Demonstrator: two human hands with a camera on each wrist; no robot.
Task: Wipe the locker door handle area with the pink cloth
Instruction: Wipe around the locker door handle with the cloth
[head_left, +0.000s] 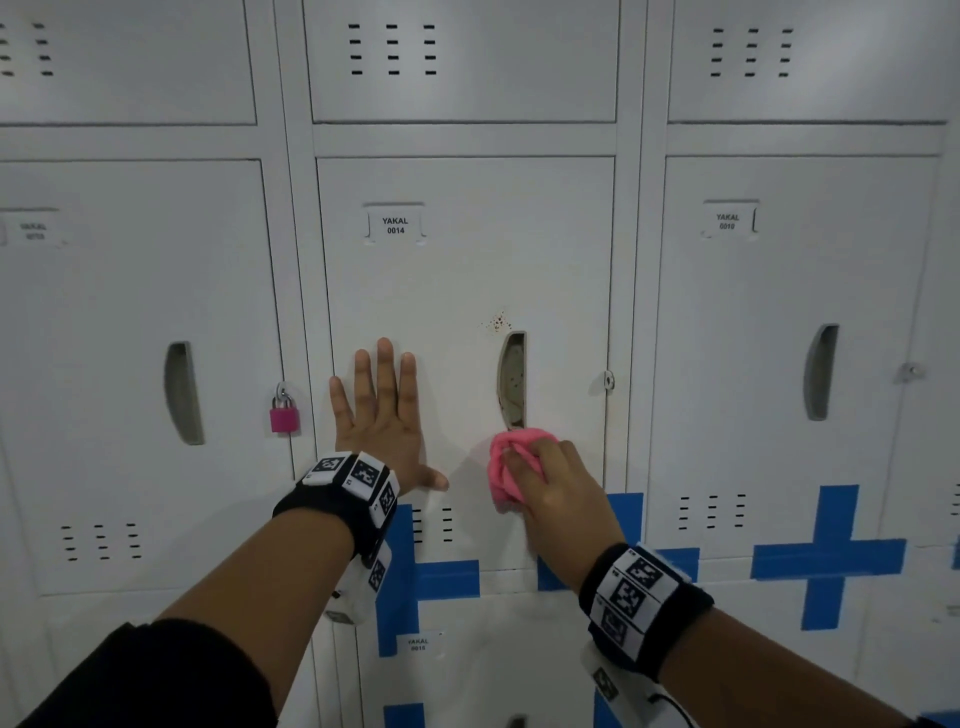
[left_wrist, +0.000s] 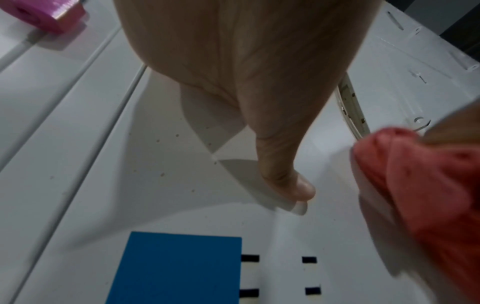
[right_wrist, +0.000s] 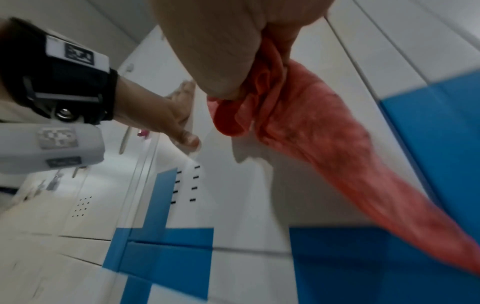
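Observation:
The white locker door (head_left: 462, 280) labelled YAKAL 0014 fills the middle of the head view. Its recessed handle slot (head_left: 512, 378) is stained, with rust specks just above it. My right hand (head_left: 550, 483) grips a bunched pink cloth (head_left: 506, 467) and presses it on the door just below the slot. In the right wrist view the pink cloth (right_wrist: 306, 127) trails down from the curled fingers. My left hand (head_left: 382, 410) lies flat on the door left of the slot, fingers straight and spread; its thumb (left_wrist: 288, 181) touches the metal.
A pink padlock (head_left: 284, 411) hangs on the neighbouring locker at the left. Blue tape crosses (head_left: 826, 558) mark the doors below. Lockers with similar handle slots (head_left: 821, 371) stand on both sides. Vent slits (head_left: 434, 525) sit under my left hand.

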